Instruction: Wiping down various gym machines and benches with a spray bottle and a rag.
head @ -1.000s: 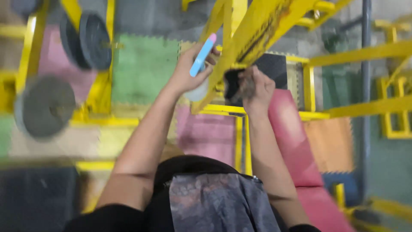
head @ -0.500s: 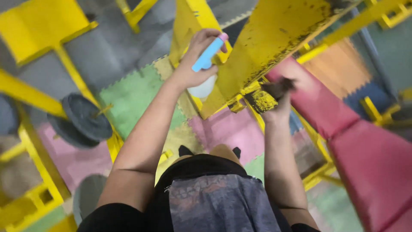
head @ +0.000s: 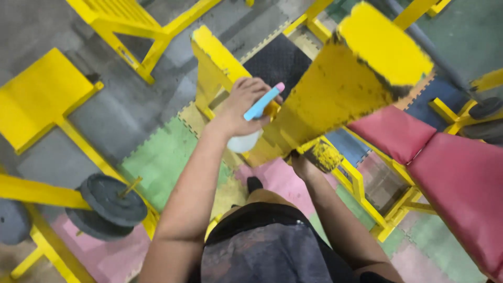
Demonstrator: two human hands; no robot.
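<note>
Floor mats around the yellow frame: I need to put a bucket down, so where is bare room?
Free: the green mat between the weight plates and the yellow beam; also the grey floor left of it. Crowded: under the beam, where the left hand holds a spray bottle and the right hand reaches beneath, beside the red bench.

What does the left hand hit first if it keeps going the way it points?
Likely the yellow steel beam: the left hand, holding a blue spray bottle, points up-right at it. Depth is unclear; it may already be nearly touching.
</note>
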